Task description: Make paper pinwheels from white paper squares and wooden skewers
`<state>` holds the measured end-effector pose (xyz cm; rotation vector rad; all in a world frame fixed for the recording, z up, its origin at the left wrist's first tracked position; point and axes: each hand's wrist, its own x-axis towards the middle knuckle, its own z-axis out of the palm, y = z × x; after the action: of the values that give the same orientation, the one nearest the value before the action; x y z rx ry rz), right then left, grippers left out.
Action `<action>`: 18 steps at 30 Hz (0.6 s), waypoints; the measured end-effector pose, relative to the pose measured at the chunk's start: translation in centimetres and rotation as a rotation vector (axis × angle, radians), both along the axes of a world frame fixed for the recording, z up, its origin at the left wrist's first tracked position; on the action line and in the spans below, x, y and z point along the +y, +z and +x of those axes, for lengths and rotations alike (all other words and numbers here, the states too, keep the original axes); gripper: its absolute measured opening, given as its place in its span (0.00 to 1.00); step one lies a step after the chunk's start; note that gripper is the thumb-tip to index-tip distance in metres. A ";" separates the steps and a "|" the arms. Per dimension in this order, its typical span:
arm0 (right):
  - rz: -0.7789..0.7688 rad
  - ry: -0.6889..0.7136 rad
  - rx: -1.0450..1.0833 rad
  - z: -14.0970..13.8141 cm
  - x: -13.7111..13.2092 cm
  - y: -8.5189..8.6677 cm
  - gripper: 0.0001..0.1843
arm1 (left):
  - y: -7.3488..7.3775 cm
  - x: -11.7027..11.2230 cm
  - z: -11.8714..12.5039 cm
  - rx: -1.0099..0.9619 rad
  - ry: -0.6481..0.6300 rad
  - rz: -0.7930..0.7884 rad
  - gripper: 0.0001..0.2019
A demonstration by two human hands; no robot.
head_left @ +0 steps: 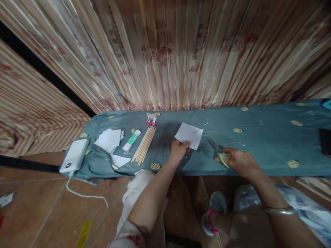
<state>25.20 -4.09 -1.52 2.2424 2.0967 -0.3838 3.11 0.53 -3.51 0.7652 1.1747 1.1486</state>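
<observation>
My left hand [179, 150] pinches the near corner of a white square of paper [190, 133], held just above the cloth. Lines like slits or creases run in from the paper's corners; I cannot tell which. To its right, my right hand [236, 159] grips a pair of scissors [216, 147] by the pale green handles. The blades point up and left towards the paper, apart from it. Left of the paper lie a bundle of thin wooden sticks [143, 146], a green and white glue stick [131, 140] and a small open red box [151, 120] of metal bits.
A grey-green patterned cloth [263, 148] covers the long narrow surface. At its left end are a stack of white paper [108, 139], a folded paper piece [120, 161] and a white power bank [74, 155] with its cable hanging. A dark object [325, 142] sits far right. Pleated sheeting [176, 62] rises behind.
</observation>
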 end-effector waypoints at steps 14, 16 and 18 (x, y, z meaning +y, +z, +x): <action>-0.086 -0.251 -0.173 4.4 2.6 2.3 0.29 | -0.6 -1.7 -3.3 0.139 -0.111 -0.014 0.18; -0.082 -0.252 -0.165 4.4 2.8 2.4 0.29 | -0.6 -2.4 -4.6 0.325 -0.084 0.054 0.24; -0.059 -0.262 -0.151 4.2 3.0 2.4 0.29 | -0.5 -3.1 -5.6 0.630 -0.037 0.248 0.25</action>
<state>29.43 -1.05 0.89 2.4325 1.7032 -0.2733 -2.52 -2.55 -4.02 1.4005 1.5363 1.0628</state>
